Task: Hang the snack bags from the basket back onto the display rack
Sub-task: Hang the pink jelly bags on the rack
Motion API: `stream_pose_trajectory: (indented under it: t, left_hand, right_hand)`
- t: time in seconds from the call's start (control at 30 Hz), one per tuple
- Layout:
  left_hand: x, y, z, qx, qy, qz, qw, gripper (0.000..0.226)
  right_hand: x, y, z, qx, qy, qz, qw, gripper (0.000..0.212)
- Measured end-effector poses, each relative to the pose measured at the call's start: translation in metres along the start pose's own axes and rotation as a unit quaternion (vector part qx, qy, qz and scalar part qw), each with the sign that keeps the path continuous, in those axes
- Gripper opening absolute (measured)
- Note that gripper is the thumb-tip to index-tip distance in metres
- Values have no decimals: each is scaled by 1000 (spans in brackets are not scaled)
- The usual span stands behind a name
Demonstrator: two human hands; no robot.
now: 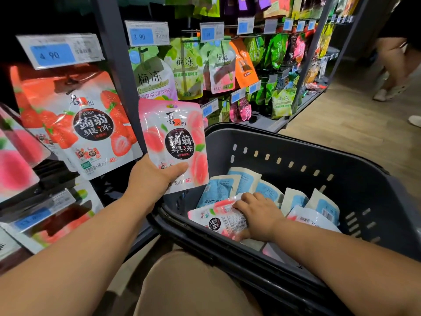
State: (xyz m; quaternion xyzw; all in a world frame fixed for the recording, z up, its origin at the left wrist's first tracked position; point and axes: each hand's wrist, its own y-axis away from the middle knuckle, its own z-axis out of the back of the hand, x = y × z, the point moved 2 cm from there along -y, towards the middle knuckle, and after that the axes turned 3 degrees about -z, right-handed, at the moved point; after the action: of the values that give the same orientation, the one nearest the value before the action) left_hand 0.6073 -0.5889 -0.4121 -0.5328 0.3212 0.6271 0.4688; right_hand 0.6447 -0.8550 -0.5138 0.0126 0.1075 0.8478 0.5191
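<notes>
My left hand [157, 176] pinches the peach bag [174, 142] upright beside the rack [114, 53], right hand [257, 215] gripping another bag [218, 218] in the basket [296, 151]; light, crinkly, slippery, so I'd hold near the top hole.

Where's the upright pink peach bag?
Head view, centre: the left hand holds the pink peach snack bag between red strawberry bag and dark plastic basket.

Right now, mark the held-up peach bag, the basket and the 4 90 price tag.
peach bag [175, 139]: head view, on its black round label.
basket [284, 174]: head view, far inner wall.
4 90 price tag [52, 54]: head view, blue panel.
</notes>
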Motion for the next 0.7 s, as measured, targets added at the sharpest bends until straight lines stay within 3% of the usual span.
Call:
stream_pose_trajectory:
  t: [0.23, 0.37, 0.47, 0.57, 0.7]
  left_hand:
    - [-4, 4, 0, 3, -7, -2, 1000, 35]
    - [-4, 5, 0, 14, -4, -3, 1000, 40]
    - [-6, 5, 0, 16, -6, -3, 1000, 35]
    - [-6, 4, 0, 19, -5, -4, 1000, 42]
    - [-4, 1, 0, 19, 3, 1, 1000, 41]
  right_hand:
    - [-2, 5, 12, -30, -25, -132, 990, 78]
    - [-15, 8, 16, -60, 4, -224, 973, 85]
    - [-23, 8, 11, -89, -14, -211, 973, 85]
    - [-23, 5, 4, -116, -52, -143, 982, 69]
    - [-18, 3, 2, -79, -59, -117, 988, 67]
